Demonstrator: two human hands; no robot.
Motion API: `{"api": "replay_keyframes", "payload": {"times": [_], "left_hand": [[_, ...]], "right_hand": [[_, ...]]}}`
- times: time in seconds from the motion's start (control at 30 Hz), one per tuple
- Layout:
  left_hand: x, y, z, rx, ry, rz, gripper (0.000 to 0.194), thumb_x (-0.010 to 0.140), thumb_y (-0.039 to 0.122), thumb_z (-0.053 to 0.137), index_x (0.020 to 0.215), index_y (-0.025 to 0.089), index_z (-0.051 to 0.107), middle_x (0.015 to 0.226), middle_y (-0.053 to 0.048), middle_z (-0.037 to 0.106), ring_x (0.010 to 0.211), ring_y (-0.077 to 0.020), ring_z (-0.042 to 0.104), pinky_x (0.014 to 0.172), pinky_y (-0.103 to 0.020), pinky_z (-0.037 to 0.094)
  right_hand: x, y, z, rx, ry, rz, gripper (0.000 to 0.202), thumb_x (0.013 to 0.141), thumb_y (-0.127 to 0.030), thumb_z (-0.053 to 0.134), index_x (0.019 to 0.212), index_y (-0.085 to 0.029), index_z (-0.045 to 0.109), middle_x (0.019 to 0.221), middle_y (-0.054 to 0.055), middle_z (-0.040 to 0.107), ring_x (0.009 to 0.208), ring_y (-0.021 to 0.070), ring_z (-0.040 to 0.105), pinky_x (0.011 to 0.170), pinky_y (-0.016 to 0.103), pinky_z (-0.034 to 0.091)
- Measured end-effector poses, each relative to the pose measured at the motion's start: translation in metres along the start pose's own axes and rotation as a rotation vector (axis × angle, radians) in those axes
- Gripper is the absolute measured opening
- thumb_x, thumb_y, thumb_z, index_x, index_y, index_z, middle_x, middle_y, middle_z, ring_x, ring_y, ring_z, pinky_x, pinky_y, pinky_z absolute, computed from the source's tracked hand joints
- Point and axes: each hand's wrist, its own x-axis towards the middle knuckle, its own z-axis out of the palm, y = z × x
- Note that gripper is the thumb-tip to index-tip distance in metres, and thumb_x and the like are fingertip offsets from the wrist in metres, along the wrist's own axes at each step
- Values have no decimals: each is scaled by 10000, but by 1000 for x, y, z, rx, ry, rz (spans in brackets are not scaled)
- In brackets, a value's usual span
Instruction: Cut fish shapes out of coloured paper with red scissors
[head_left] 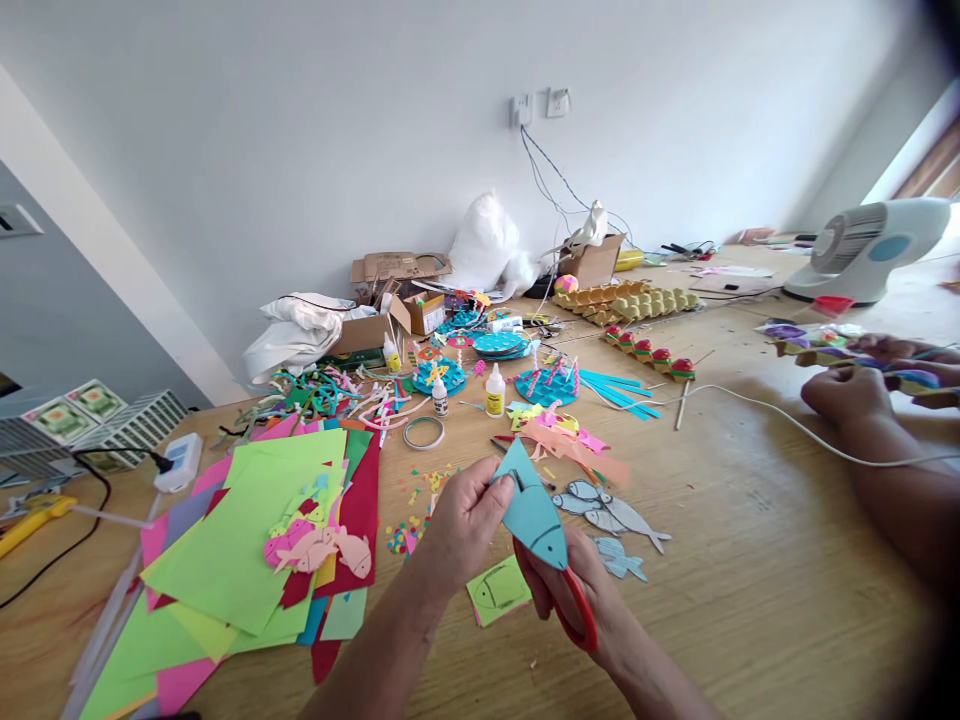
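My left hand [469, 525] pinches the edge of a blue paper fish [534, 515] that has an eye and curved lines drawn on it in black. My right hand [592, 590] is wrapped round the red-handled scissors [579, 612]; their blades are hidden behind the paper. Below the hands lies a yellow-green paper square [496, 592] with a fish drawn on it. Just right of my hands rest several grey-blue paper fish [611, 510] and a lighter blue one [619, 557].
Coloured sheets [217, 540] with pink paper fish [352, 552] lie at left. Glue bottles [495, 392], a tape roll [424, 432] and blue decorated discs [546, 385] stand behind. At right, another person's hands [855, 395] hold a painted egg-carton strip; a white cable [787, 425] crosses the table.
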Motion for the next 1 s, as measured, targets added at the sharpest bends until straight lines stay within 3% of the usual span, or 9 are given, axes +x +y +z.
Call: {"api": "replay_keyframes", "payload": {"times": [0.63, 0.83, 1.0], "left_hand": [[-1, 6, -5, 18, -23, 7, 277, 878, 314, 400, 634, 189, 358, 599, 60, 319, 559, -86, 286, 544, -236, 255], [-2, 4, -4, -24, -59, 1, 262, 873, 309, 401, 642, 187, 373, 608, 56, 326, 571, -89, 292, 550, -238, 258], [-2, 3, -3, -45, -77, -14, 255, 866, 316, 404, 649, 184, 387, 611, 54, 328, 572, -89, 291, 548, -240, 254]], "right_hand": [[-1, -10, 1, -15, 13, 78, 523, 682, -654, 461, 425, -218, 331, 339, -37, 336, 327, 76, 313, 353, 203, 277], [-1, -8, -4, -29, -29, 26, 504, 725, -611, 453, 442, -195, 412, 391, -10, 418, 391, 100, 399, 402, 212, 327], [0, -9, -3, -4, -14, 14, 549, 706, -653, 452, 408, -194, 401, 385, -7, 411, 375, 97, 391, 376, 208, 327]]}}
